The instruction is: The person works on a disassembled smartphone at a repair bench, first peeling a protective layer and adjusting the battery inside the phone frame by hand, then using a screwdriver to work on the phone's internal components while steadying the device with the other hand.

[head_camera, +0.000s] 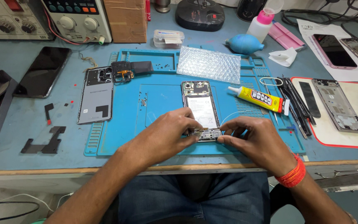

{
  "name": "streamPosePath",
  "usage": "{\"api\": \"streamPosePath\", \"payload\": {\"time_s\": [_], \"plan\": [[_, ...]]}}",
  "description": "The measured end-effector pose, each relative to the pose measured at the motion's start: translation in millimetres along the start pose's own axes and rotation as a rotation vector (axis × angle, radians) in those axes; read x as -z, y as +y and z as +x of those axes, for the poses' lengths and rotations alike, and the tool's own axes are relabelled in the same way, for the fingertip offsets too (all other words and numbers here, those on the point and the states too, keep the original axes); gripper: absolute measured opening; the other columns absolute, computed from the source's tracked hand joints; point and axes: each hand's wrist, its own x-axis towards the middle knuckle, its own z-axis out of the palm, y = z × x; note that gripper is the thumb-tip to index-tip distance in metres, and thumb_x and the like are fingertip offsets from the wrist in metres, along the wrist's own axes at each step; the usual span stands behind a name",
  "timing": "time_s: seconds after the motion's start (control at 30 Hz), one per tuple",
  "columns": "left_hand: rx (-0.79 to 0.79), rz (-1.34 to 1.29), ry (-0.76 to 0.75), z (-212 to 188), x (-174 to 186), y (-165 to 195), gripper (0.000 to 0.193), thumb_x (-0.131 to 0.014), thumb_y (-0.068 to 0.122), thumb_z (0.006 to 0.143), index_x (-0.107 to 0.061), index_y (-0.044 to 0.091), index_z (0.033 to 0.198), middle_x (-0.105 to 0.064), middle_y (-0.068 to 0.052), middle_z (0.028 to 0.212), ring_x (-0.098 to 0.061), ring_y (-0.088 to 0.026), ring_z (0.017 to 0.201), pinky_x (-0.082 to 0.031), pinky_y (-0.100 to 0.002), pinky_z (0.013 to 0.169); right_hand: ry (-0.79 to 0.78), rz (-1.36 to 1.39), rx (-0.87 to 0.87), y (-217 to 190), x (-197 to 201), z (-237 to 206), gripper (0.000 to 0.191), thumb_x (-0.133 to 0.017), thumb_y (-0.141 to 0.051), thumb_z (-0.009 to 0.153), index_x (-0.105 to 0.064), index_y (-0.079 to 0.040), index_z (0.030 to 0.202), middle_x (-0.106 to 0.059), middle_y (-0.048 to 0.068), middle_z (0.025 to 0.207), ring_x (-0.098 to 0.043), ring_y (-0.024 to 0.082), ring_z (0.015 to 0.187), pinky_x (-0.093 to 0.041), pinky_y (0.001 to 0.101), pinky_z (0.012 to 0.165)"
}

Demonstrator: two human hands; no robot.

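An opened phone lies face down on the blue repair mat, its white battery and circuit boards exposed. My left hand pinches the phone's near end from the left, fingertips on the small board there. My right hand presses the same near end from the right, with a red thread band on its wrist. The lower edge of the phone is partly hidden under my fingers.
A grey back cover and a black part lie at the mat's left. A yellow glue tube, tweezers and tools, bubble wrap, a blue blower, other phones and a white tray with a phone frame surround it.
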Motion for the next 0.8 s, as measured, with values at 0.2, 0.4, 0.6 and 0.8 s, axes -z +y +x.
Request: {"api": "streamPosePath", "payload": {"time_s": [0.2, 0.4, 0.6, 0.8], "plan": [[0.009, 0.025, 0.001, 0.0, 0.0, 2.0, 0.028, -0.076, 0.017, 0.083, -0.077, 0.006, 0.109, -0.068, -0.012, 0.102, -0.071, -0.027, 0.093, -0.057, -0.039, 0.083, 0.001, -0.027, 0.020, -1.6, 5.2, -0.1, 0.026, -0.083, -0.025, 0.076, -0.081, -0.007, 0.095, -0.079, 0.004, 0.079, -0.071, 0.010, 0.058, -0.058, 0.0265, 0.053], [-0.017, 0.067, 0.019, 2.6, -0.7, 0.4, 0.022, -0.074, 0.016, 0.086, -0.078, 0.006, 0.104, -0.071, -0.011, 0.100, -0.071, -0.026, 0.093, -0.058, -0.039, 0.084, 0.016, -0.024, 0.039, -1.0, 5.9, 4.2, 0.023, -0.082, -0.025, 0.078, -0.081, -0.008, 0.094, -0.079, 0.003, 0.078, -0.070, 0.009, 0.055, -0.055, 0.0256, 0.049], [-0.048, 0.079, 0.000, 2.1, 1.7, -0.7, 0.021, -0.074, 0.014, 0.084, -0.079, 0.006, 0.103, -0.072, -0.010, 0.103, -0.071, -0.025, 0.096, -0.058, -0.038, 0.085, -0.027, -0.015, 0.023, 2.9, 4.0, 4.7, 0.024, -0.084, -0.026, 0.076, -0.080, -0.007, 0.091, -0.077, 0.002, 0.074, -0.067, 0.009, 0.053, -0.054, 0.0254, 0.048], [-0.021, 0.115, -0.049, 4.4, 3.6, 0.4, 0.018, -0.073, 0.014, 0.085, -0.080, 0.009, 0.100, -0.073, -0.007, 0.105, -0.069, -0.021, 0.100, -0.056, -0.036, 0.089, -0.088, -0.057, 0.016, 1.0, 6.6, 4.6, 0.027, -0.085, -0.027, 0.073, -0.080, -0.008, 0.092, -0.075, 0.003, 0.071, -0.066, 0.010, 0.054, -0.054, 0.0270, 0.050]]}}
